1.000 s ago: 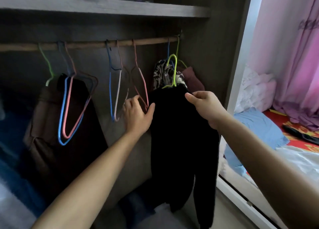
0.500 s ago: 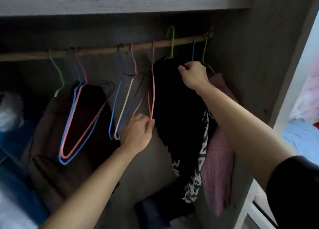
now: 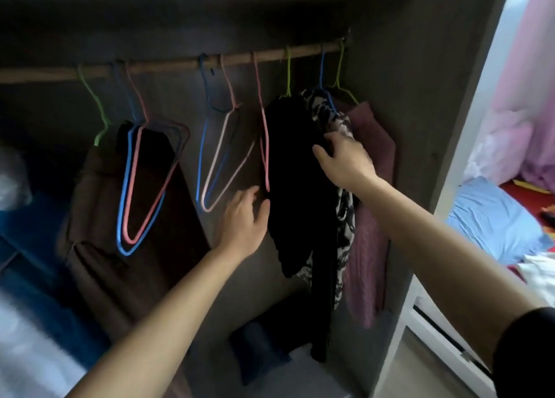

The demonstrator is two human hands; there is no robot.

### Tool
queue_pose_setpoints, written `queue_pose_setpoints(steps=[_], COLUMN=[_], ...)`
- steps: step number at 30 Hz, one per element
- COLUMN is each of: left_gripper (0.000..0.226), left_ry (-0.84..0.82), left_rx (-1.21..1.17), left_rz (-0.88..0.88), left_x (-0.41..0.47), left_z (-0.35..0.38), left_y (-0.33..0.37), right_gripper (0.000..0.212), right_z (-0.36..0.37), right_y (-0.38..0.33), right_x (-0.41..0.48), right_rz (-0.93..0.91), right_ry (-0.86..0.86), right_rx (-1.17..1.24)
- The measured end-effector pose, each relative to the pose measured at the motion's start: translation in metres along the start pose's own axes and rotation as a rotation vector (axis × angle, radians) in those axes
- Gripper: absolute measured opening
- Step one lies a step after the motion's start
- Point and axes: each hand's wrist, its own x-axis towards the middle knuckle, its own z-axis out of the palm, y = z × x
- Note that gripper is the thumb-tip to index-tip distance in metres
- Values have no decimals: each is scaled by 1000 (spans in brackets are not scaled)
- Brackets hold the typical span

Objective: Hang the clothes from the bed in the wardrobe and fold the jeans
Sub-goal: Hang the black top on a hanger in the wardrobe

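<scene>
Two arms (image 3: 435,232) out; right hand (image 3: 345,163) grips black garment (image 3: 294,193).

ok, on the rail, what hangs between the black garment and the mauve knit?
A black-and-white patterned garment on a blue hanger hangs between the black garment and the mauve knit; the head view shows it.

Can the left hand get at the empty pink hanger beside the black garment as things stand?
Probably yes: the left hand is open just below the lower end of the pink hanger, with nothing between them; the black garment only hangs alongside.
</scene>
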Motion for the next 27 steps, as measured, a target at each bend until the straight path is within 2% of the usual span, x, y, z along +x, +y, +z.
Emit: queue_pose_setpoints(steps=[6,9,13,16,21,27], left_gripper=[49,52,60,58,57,62], left_ry=[-54,-56,-74,-116,-186,-337], left_rx=[-151,-116,-133,-136,-154,-204], left_rz=[-1,44,103,186,293,390], left_x=[-67,-102,-140,-174,-228,-296], left_z=[28,44,59,74,100,159], left_y=[16,38,74,111,193,313], right_gripper=[38,40,48,58,62,76], right_z=[5,-8,-41,-75,-126,-185], right_y=[55,81,113,139,185,263], right_x=[-123,-186,-263,-326,-410,-507], right_rz=[93,110,154,223,328,467], right_ry=[97,150,292,319,350,270], right_rx=[-154,-232,-474,-575,-622,-629])
